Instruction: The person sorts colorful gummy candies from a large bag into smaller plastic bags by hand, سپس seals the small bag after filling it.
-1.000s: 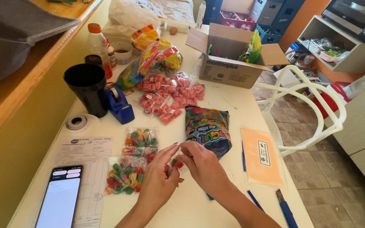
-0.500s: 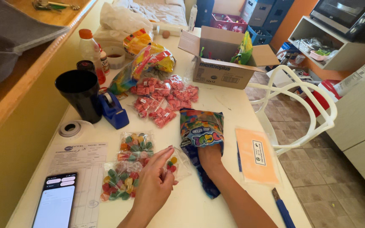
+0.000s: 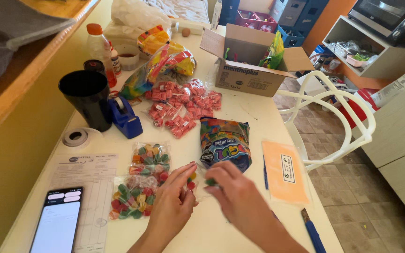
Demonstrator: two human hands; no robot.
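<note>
My left hand (image 3: 172, 206) and my right hand (image 3: 237, 194) meet over a small clear plastic bag (image 3: 198, 183) with a few coloured candies in it, near the table's front edge. My left fingers pinch the bag's left side. My right fingertips hold a green candy (image 3: 210, 182) at the bag's right side. Just behind my hands lies the large colourful candy bag (image 3: 224, 142). To the left lie two small clear packets filled with mixed candies (image 3: 150, 158) (image 3: 134, 197).
A pile of red candy packets (image 3: 179, 110), a blue tape dispenser (image 3: 125, 117), a black cup (image 3: 86, 98), a tape roll (image 3: 76, 138), a phone (image 3: 57, 227) on a paper form, orange sheet (image 3: 284, 171), cardboard box (image 3: 249, 61), white chair (image 3: 333, 124) at right.
My right hand came out of the large candy bag and returned to the small clear bag with a green candy. My left hand stayed on the small bag.
</note>
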